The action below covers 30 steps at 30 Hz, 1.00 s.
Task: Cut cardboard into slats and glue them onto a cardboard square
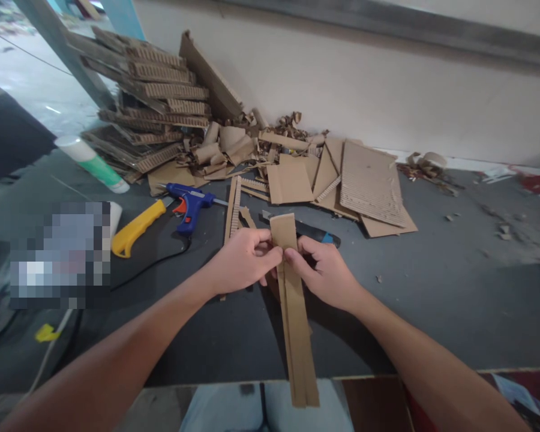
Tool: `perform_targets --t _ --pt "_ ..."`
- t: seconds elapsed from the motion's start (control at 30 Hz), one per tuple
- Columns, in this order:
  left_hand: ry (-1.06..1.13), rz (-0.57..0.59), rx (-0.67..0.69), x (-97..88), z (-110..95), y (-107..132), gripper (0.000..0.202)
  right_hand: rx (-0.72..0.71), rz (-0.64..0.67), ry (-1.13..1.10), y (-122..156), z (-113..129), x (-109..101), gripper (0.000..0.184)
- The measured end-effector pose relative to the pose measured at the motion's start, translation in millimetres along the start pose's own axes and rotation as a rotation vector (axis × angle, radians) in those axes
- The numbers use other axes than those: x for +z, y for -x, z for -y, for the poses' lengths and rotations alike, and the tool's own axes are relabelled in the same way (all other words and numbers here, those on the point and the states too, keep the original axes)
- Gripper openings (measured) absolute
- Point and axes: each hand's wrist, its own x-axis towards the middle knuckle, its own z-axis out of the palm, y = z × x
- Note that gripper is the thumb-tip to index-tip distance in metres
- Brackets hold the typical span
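A long, narrow folded cardboard strip (pixel 297 318) is held upright between both hands above the grey floor. My left hand (pixel 243 261) pinches its upper part from the left. My right hand (pixel 324 273) pinches it from the right at the same height. The strip's top end sticks up above my fingers and its lower end reaches toward my lap. A dark utility knife (pixel 312 231) lies on the floor just behind my hands.
A blue glue gun (pixel 189 204) with a black cord and a yellow-handled tool (pixel 135 231) lie to the left. Cardboard sheets (pixel 371 183), strips and curled scraps are heaped against the wall. Stacked corrugated pieces (pixel 153 99) and a green-and-white tube (pixel 92 162) stand at back left.
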Motion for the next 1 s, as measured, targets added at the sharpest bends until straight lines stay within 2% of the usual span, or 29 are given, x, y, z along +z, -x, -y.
perform_targets --t 0.23,0.4,0.63,1.0 --pt "-0.007 0.01 0.028 1.9 2.6 -1.4 0.011 -0.002 0.003 -0.033 0.2 0.1 -0.7 0.034" --pt "-0.038 0.016 0.068 3.1 6.0 -1.1 0.017 0.018 0.05 -0.14 0.1 2.9 -4.0 0.029" --pt "-0.165 -0.072 0.142 5.1 6.0 1.7 0.012 0.054 0.045 -0.208 -1.6 6.3 -4.0 0.03" --pt "-0.437 -0.192 0.278 7.6 -1.6 2.6 0.02 0.058 0.055 -0.276 -2.5 5.0 -3.5 0.028"
